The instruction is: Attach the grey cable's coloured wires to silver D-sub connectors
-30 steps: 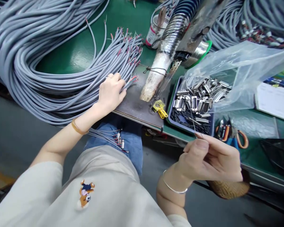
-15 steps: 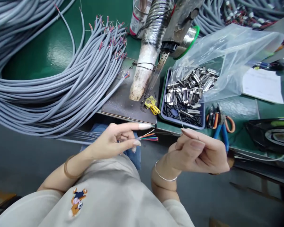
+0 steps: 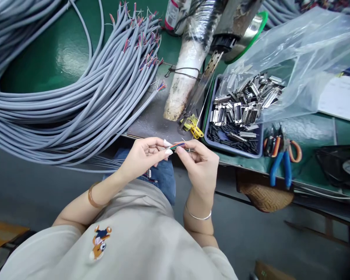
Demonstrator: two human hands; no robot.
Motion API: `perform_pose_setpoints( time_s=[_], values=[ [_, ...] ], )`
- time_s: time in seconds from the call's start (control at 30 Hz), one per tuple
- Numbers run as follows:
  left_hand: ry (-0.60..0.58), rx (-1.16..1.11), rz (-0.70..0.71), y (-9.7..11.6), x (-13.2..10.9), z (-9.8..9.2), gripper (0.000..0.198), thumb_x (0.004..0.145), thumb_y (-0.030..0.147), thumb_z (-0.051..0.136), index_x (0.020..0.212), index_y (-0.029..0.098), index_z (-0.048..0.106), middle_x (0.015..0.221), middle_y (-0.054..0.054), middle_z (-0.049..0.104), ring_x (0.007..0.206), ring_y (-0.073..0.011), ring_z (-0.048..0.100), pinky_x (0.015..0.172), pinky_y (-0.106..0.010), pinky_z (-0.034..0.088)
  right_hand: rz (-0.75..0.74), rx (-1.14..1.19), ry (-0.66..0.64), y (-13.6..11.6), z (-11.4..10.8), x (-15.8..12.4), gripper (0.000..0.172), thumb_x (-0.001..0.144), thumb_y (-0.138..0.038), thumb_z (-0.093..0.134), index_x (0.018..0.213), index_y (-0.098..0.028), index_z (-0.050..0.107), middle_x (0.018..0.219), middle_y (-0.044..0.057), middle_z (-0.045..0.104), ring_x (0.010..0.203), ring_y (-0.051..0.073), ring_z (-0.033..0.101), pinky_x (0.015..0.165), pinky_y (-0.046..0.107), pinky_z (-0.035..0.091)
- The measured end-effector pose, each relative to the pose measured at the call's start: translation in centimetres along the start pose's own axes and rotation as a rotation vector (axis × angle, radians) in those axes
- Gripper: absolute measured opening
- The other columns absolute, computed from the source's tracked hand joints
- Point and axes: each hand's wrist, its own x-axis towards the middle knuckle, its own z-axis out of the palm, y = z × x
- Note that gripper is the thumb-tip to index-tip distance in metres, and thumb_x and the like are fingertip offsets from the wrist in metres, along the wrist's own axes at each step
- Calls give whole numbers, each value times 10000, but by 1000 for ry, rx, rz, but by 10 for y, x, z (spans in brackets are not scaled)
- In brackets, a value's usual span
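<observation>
My left hand (image 3: 148,153), with white covers on its fingertips, pinches the end of a grey cable just below its coloured wires (image 3: 176,146). Those thin wires, orange, green and blue among them, fan out towards the right. On their far ends my right hand (image 3: 200,159) is closed, thumb against fingers. A thin silvery strand (image 3: 200,116) rises from the right fingers towards the soldering stand. The cable's sheath is mostly hidden in the left hand. Beneath the hands, a metal connector (image 3: 149,173) shows against the blue trouser leg.
Grey cables (image 3: 84,105) with stripped ends lie at left. A tape-wrapped duct (image 3: 177,85) and a soldering iron (image 3: 204,81) reach down mid-bench. Right of them are a yellow cutter (image 3: 196,130), a tray (image 3: 233,149) of connectors and black sleeves, a plastic bag (image 3: 306,58) and pliers (image 3: 280,163).
My right hand has moved left from beside the tray and now grips the coloured wires. The left forefinger, stretched out before, has curled in. The view has shifted slightly.
</observation>
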Motion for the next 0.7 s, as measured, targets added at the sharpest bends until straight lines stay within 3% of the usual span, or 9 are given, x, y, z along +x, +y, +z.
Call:
perform_pose_setpoints(
  time_s=[0.07,0.17,0.27,0.37,0.43,0.5,0.6,0.7],
  values=[
    [23,167,127,-5,0,0,282,795,406,818,912,154,769,762,-52,746,595,-123,625,571,-247,510,-12,-6,-16,-1,0,1,143,893,-297,681,861,-177,751,750,-1,663,496,61,415,460,212,328],
    [67,572,376,-14,0,1,213,935,331,661,978,171,794,834,-91,765,744,-184,687,731,-310,549,-158,-206,2,-7,1,2,122,914,-239,657,828,-183,724,728,-13,657,529,66,441,512,218,362],
    [54,729,466,-15,0,4,256,983,292,553,1004,170,777,865,-111,770,786,-204,704,787,-334,549,-286,-369,67,-14,2,1,122,928,-196,642,821,-191,700,727,-21,656,593,72,498,586,219,396],
    [21,389,301,-7,1,5,270,948,420,637,917,166,722,727,-62,729,625,-152,650,645,-274,526,-198,-224,81,-14,2,-1,170,914,-210,675,748,-185,648,657,-57,579,515,52,387,523,223,320],
    [-10,103,119,1,2,2,365,875,532,718,884,170,671,606,-10,665,443,-91,498,469,-232,412,-112,-114,45,-11,1,-3,215,901,-226,694,701,-182,627,606,-75,519,484,47,331,494,231,272],
    [-40,-72,1,7,3,0,452,782,581,798,879,172,630,558,13,640,359,-48,358,381,-214,266,-65,-60,55,-7,0,-5,198,905,-238,692,717,-181,664,607,-67,537,487,53,364,495,232,279],
    [-46,-149,-88,10,3,-1,497,708,555,865,868,173,589,557,11,651,348,-30,334,371,-200,219,-47,-1,176,-3,-1,-5,104,909,-260,698,854,-196,758,725,-27,657,527,62,461,506,226,325],
    [-31,-136,-118,8,3,2,496,694,524,881,860,165,581,569,12,660,362,-23,364,383,-184,247,-22,41,168,-3,-1,-3,107,876,-258,735,960,-226,793,807,-11,703,529,58,478,488,216,329]
  ],
)
